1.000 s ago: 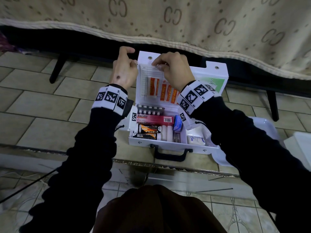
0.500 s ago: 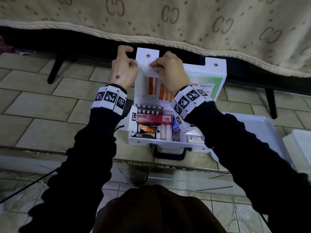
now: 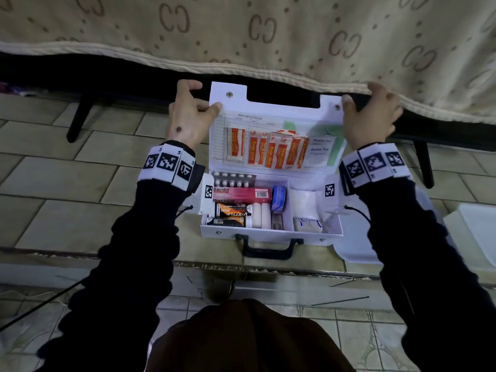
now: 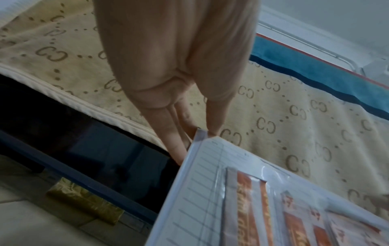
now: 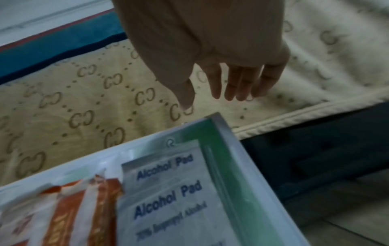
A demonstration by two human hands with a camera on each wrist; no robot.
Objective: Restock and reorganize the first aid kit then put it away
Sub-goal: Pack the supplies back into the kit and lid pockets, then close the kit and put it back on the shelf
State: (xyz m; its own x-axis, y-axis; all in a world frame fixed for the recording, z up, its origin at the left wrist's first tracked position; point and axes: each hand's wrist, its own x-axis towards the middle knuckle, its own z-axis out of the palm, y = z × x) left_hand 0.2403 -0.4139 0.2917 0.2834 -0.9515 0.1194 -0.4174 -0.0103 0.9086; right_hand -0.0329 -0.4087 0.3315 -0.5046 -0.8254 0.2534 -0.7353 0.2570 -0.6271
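Your floor (image 3: 67,181): pale rectangular tiles. Directly on it sit the open first aid kit (image 3: 271,232), a white tray (image 3: 359,251) just right, touching.

The first aid kit (image 3: 271,232) sits open on the tiled floor (image 3: 53,183), its lid (image 3: 268,108) standing at the far edge, just before the bed cover (image 3: 241,36). The left hand (image 3: 188,114) is at the lid's left corner, the right hand (image 3: 371,116) at its right corner. The plasters (image 3: 268,151) lie inside the lid, left of 2 alcohol pads (image 3: 320,150). A Bacidin box (image 3: 241,193) lies in the kit's left compartment, behind the tubes (image 3: 230,214). A tray (image 3: 357,248) lies at the kit's right edge.
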